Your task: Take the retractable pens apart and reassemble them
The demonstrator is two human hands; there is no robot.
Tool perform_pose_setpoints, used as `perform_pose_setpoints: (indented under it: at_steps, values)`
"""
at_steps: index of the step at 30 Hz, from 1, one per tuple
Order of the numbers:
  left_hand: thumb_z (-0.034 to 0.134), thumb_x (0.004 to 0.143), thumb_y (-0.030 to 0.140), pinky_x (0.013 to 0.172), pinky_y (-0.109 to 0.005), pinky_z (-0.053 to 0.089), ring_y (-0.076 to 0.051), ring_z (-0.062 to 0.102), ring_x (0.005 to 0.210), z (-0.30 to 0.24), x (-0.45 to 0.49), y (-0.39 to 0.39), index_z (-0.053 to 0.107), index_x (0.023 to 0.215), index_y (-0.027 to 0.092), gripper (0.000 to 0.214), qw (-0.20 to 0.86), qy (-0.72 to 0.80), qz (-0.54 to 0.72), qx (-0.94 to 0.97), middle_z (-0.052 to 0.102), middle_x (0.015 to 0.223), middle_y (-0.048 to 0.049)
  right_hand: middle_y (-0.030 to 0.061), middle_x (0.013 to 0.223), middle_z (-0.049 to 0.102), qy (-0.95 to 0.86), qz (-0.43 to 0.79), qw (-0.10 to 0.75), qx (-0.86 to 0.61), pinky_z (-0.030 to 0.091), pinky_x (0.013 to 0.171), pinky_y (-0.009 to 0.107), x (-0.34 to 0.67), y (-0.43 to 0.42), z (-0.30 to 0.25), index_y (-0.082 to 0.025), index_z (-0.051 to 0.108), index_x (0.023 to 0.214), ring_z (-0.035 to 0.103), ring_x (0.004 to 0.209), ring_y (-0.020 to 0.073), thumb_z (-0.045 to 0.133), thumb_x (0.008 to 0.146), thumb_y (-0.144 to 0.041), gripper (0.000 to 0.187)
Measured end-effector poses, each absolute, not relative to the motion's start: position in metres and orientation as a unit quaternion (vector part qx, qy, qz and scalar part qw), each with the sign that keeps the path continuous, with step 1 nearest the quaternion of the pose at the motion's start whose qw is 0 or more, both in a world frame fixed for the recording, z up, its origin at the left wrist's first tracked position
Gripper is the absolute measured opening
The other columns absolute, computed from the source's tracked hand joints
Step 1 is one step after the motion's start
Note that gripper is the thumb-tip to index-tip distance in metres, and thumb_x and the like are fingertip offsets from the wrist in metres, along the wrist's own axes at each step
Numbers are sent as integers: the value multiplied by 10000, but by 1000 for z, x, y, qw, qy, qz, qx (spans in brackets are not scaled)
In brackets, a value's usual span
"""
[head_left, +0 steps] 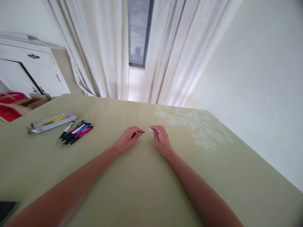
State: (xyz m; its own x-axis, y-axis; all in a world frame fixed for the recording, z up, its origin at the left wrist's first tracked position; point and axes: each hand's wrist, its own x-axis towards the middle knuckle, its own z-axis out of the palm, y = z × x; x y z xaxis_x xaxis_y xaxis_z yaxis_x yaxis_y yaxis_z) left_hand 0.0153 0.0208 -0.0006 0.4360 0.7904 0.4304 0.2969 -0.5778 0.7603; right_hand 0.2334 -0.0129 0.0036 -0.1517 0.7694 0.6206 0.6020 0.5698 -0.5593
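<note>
At the far left, red packages (10, 108) lie beside a white cabinet (28, 66), beyond the edge of the pale green surface (142, 192); a dark flat object (6, 209) sits at the near left corner, cut off by the frame; further in, a long flat box (52, 121) lies on the far left part of the surface, and just right of it a loose bunch of pens (75, 132) in black, white, blue and pink lies side by side, well apart from both hands; the left hand (127, 140) rests on the middle of the surface, its fingers (136, 130) pinched together on a dark slender piece (139, 133) whose tip points right; almost touching that tip, a small white piece (151, 129) is clamped between the fingers (155, 128) of the right hand (162, 142), which also rests on the surface; whether the two pieces touch cannot be told; to the right a pale floral pattern (201, 126) marks the surface; behind it hang white curtains (180, 53) around a narrow window (138, 31).
</note>
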Motion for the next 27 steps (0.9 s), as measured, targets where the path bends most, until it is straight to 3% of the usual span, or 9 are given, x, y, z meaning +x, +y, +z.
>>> perform_pose_setpoints:
  at_steps: [7,14,19,23,27]
  values:
    - [527,982,367,759,-325,470,-205,597,821,-6,17,22,691,1056,232,225,277,359,411,791,682,935,-47,95,1124,643,-782,96,444,-427,491,987,420,233,-13,3,-272,655,1241,580,1096,232,399,1014,-153,362]
    - [508,1000,339,920,-405,441,-245,626,951,-4,19,20,734,1038,243,249,219,313,400,833,730,969,-64,84,1062,651,-814,78,422,-392,511,947,432,232,-12,-2,-275,680,1178,572,1056,242,418,981,-86,378]
    - [587,957,367,897,-404,453,-241,634,889,-7,19,22,748,950,240,205,214,319,415,825,749,918,-57,78,1045,646,-823,76,417,-379,515,948,390,230,-14,0,-254,655,1146,587,1039,222,427,1016,-151,282]
    - [705,856,403,801,-376,490,-244,640,835,-6,18,23,746,857,241,167,237,350,433,796,735,830,-53,77,1025,659,-826,70,417,-374,516,936,374,229,-16,3,-237,646,1119,606,1015,214,447,1032,-215,219]
    - [786,761,407,723,-357,522,-229,666,730,1,15,9,722,835,235,198,336,365,437,750,728,775,-32,70,996,682,-814,97,422,-388,530,914,363,226,-28,9,-227,666,1063,642,972,204,500,1024,-277,178]
